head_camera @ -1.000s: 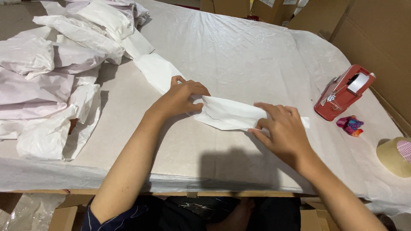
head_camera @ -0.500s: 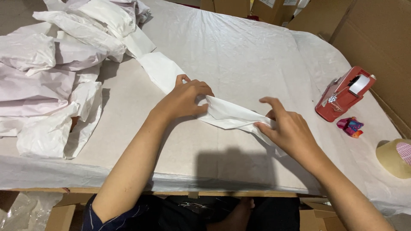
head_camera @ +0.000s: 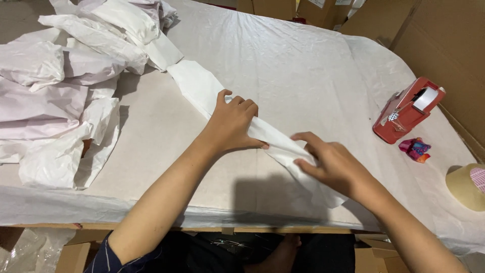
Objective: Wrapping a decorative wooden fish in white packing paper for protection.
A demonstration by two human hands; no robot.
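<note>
A long strip of white tissue paper (head_camera: 194, 86) runs diagonally across the paper-covered table (head_camera: 283, 55). My left hand (head_camera: 231, 123) lies on its middle, fingers curled down over the folded edge. My right hand (head_camera: 331, 164) pinches the strip's near end between thumb and fingers, and the paper's loose tail (head_camera: 323, 192) hangs out under that hand toward the table's front edge.
A heap of crumpled white and pinkish paper (head_camera: 65, 76) fills the left side. A red tape dispenser (head_camera: 408, 108) stands at right, with a small bright pink and blue object (head_camera: 415, 149) beside it and a tan tape roll (head_camera: 467, 186) near the edge. Cardboard walls (head_camera: 444, 40) rise at right.
My right hand has drawn the strip's end toward me and folded it narrower. My left hand stays pressed on the middle of the strip.
</note>
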